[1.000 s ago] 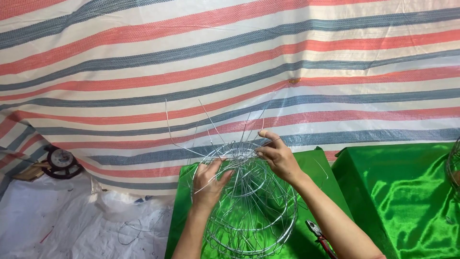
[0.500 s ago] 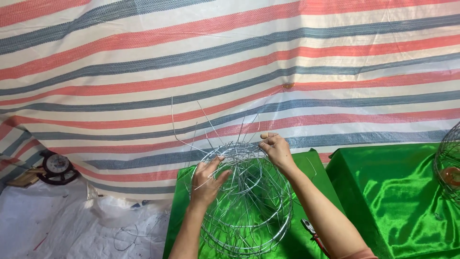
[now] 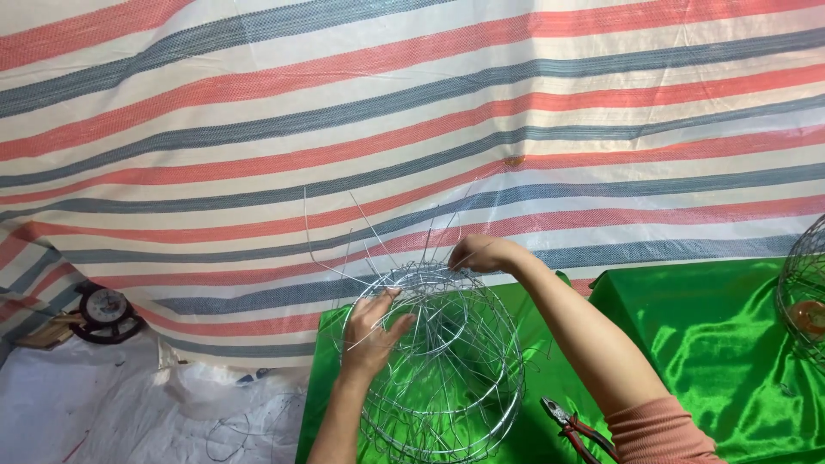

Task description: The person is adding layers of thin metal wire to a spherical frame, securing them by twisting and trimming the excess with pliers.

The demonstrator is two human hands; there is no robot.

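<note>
A round frame of silvery wire (image 3: 447, 378) rests on a table draped in shiny green cloth (image 3: 687, 344). Loose wire ends stick up from its far rim. My left hand (image 3: 374, 331) lies spread against the frame's near left side, fingers hooked around its wires. At the far top rim my right hand (image 3: 481, 253) pinches one of the wire ends. Both forearms reach in from the bottom of the view, the right one with a pink sleeve.
Red-handled pliers (image 3: 571, 423) lie on the green cloth to the right of the frame. Another wire frame (image 3: 803, 292) shows at the right edge. A striped tarp (image 3: 412, 120) hangs behind. White sheeting (image 3: 103, 404) and a small round black object (image 3: 105, 311) lie at left.
The view has shifted slightly, so the frame and hands sit a little to the right. My right hand has stayed at the frame's top rim, working the wire ends.
</note>
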